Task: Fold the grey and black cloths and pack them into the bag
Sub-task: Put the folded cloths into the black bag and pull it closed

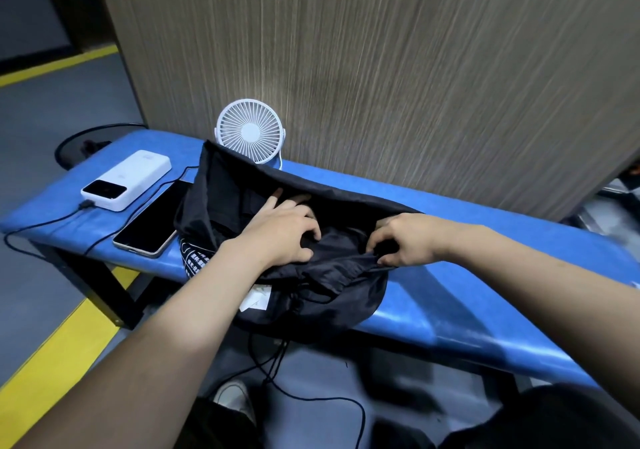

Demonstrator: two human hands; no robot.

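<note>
A black drawstring bag lies open on the blue bench, its mouth held wide toward me. My left hand reaches into the mouth, fingers spread over dark cloth inside; whether that cloth is grey or black I cannot tell. My right hand pinches the near rim of the bag at its right side. The bag's cords hang off the bench's front edge. A white label shows on the bag's front.
A white power bank and a dark phone lie on the bench left of the bag, joined by a black cable. A small white fan stands behind the bag against a wooden panel. Yellow floor lines run at left.
</note>
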